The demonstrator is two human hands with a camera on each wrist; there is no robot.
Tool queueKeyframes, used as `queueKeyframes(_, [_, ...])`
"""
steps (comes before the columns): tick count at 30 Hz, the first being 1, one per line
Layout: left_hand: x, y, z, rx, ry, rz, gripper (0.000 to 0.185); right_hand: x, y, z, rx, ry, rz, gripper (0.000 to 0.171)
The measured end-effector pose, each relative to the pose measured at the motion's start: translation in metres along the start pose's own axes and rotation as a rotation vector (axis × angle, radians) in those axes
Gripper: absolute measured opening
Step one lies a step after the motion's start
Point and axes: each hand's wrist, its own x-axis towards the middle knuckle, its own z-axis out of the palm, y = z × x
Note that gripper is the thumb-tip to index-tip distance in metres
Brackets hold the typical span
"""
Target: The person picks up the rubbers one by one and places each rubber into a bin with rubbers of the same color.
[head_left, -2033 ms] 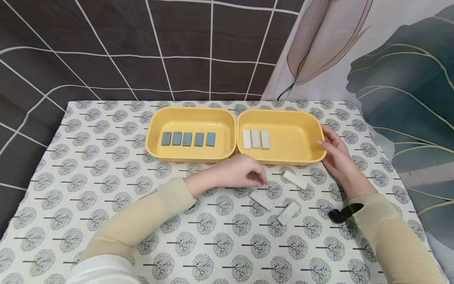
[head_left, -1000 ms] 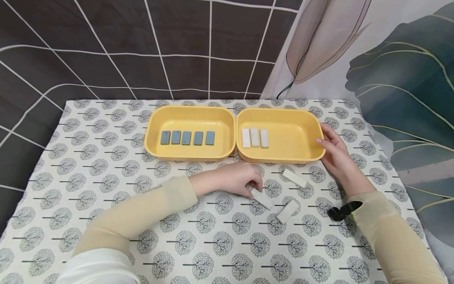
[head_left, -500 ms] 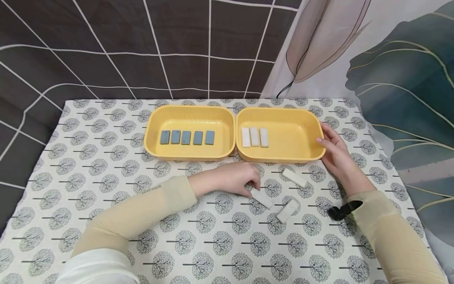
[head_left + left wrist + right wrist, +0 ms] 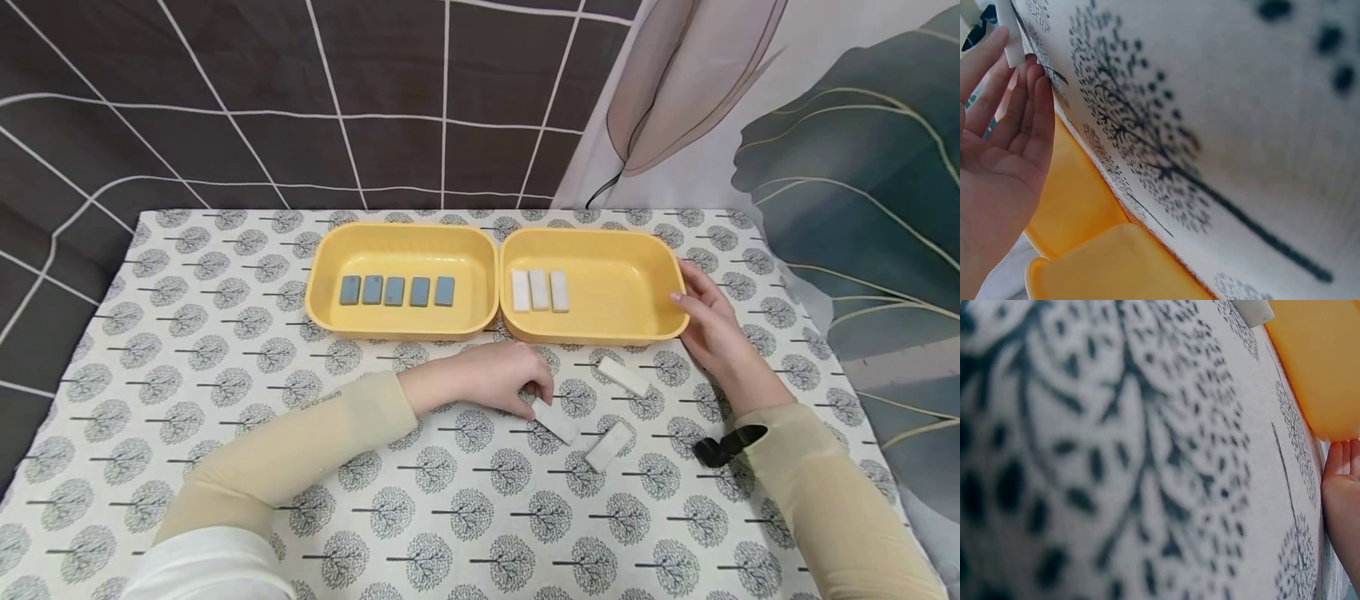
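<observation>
Near the table's middle, the left hand [image 4: 501,377] rests on the tree-print cloth [image 4: 225,375] with its fingers curled down onto the end of a white block [image 4: 556,419]; the left wrist view shows fingertips against the block's edge, so they touch it, though a full pinch is not plain. At about three o'clock from the trays, the right hand [image 4: 708,325] lies with straight fingers against the outer wall of the right yellow tray [image 4: 660,275], steadying it.

By my reading, the step in hand is picking up this loose white block. The next move seems to call for closing finger and thumb on its long sides, lifting it clear, and carrying it toward twelve o'clock, to the free floor beside the row in the right tray.

Counted: five blue blocks [image 4: 395,291] in the left yellow tray [image 4: 322,250], three white blocks [image 4: 539,290] in the right tray, three white blocks loose on the cloth, two trays.
</observation>
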Motion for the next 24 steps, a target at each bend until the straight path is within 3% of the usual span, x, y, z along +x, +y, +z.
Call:
queueKeyframes(5, [-0.0004,0.0004,-0.0011,-0.021,-0.003,-0.006,0.021,-0.001,0.0006,-0.0009,-0.008,-0.002,-0.004,0.054])
queueKeyframes(15, [0.0007,0.0006,-0.0003,-0.242,0.031,-0.034,0.02,-0.0013,0.001,-0.0013,-0.023,0.0,-0.006,0.055])
queueKeyframes(24, [0.0001,0.001,-0.0003,-0.356,0.048,-0.045,0.018,-0.0004,0.0009,0.0002,-0.005,-0.001,-0.002,0.054])
